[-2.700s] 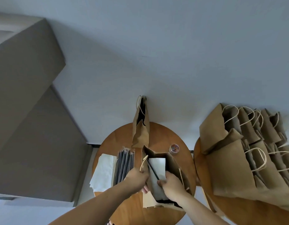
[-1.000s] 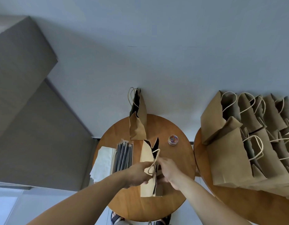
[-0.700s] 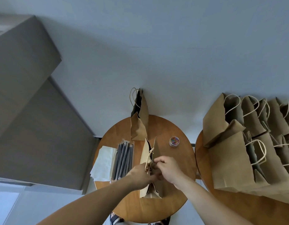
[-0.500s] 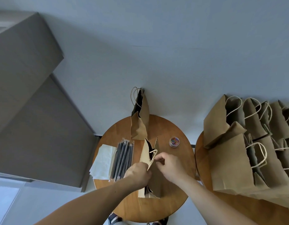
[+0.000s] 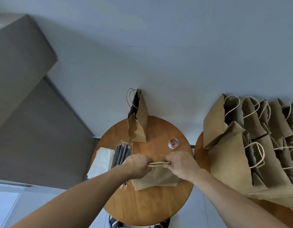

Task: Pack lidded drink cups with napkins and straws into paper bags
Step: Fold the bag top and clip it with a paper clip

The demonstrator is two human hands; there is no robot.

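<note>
On the round wooden tabletop (image 5: 147,206), a brown paper bag (image 5: 156,177) stands with its top pressed flat. Both hands grip its twine handles: left hand (image 5: 138,165) at one end, right hand (image 5: 181,163) at the other. Black straws (image 5: 122,153) and white napkins (image 5: 101,160) lie just left; another bag (image 5: 137,124) stands behind.

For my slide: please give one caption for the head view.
Both hands pinch a paper bag shut on a round table.

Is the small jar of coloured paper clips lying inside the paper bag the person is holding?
No: the jar of paper clips stands on the bare wooden table, beyond the held paper bag.
</note>
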